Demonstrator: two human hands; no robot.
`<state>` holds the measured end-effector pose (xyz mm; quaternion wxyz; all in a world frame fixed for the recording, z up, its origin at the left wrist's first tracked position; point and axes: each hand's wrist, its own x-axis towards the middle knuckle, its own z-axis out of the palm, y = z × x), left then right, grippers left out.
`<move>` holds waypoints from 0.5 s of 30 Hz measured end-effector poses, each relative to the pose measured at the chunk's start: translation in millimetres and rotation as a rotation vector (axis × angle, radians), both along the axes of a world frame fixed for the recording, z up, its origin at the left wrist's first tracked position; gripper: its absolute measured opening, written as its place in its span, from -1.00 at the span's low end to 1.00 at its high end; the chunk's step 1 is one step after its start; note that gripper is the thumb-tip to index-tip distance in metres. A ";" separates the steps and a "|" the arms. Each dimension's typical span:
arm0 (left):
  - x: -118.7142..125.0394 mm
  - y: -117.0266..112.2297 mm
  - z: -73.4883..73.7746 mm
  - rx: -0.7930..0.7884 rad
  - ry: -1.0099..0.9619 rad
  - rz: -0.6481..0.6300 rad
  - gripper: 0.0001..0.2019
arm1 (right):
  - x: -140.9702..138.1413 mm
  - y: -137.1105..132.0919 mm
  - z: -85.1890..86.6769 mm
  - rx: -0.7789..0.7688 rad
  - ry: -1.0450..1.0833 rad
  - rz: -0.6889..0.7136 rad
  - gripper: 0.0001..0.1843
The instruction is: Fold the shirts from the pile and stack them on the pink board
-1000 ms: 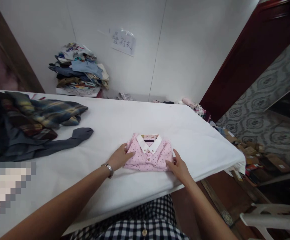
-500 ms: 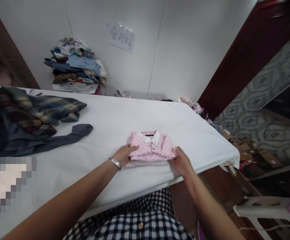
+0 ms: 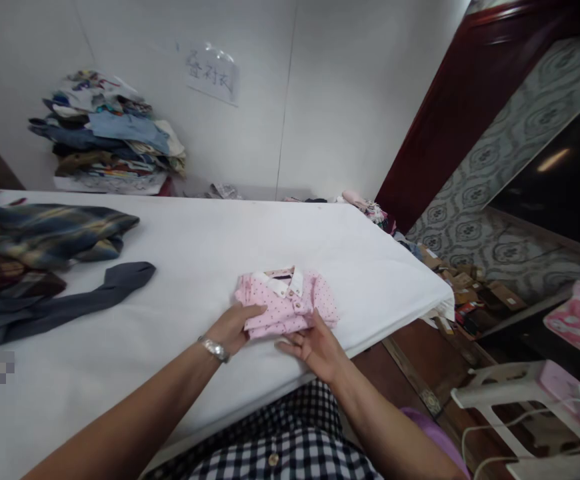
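A pink dotted shirt [image 3: 275,313] with a white collar lies folded into a small bundle on the white-covered table [image 3: 210,240], collar toward the far side. At its near left corner my left hand [image 3: 235,325] grips the cloth, thumb on top and fingers underneath. My right hand [image 3: 320,348] is at the front edge, palm turned up. Its thumb touches the shirt, while the other fingers stretch out, apart, along and below that edge.
On the left lie a plaid shirt [image 3: 70,230] and a dark grey garment [image 3: 105,293]. A tall pile of clothes [image 3: 115,133] stands behind the table by the wall. To the right are cardboard boxes [image 3: 505,293] and a white stool [image 3: 510,380].
My right hand has left the shirt's right side and come to its front edge, palm up. The shirt's right side now bulges. My left hand still grips the left corner. The view has turned right.
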<state>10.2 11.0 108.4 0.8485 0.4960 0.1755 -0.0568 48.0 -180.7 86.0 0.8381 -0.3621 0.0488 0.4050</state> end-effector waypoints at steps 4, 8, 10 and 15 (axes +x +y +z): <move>-14.1 -1.4 1.1 0.158 0.011 -0.008 -0.30 | 13.4 30.0 -6.6 -0.092 -0.025 -0.158 -0.60; -20.9 0.6 0.8 0.260 -0.024 -0.032 -0.29 | 16.7 40.6 -5.9 -0.124 -0.142 -0.309 -0.64; -20.3 3.5 -4.2 0.286 0.033 -0.029 -0.27 | 21.5 38.6 2.6 -0.087 -0.204 -0.338 -0.61; -24.1 26.6 -51.9 0.502 0.130 0.127 -0.40 | 63.7 14.5 34.4 -0.017 -0.313 -0.391 -0.58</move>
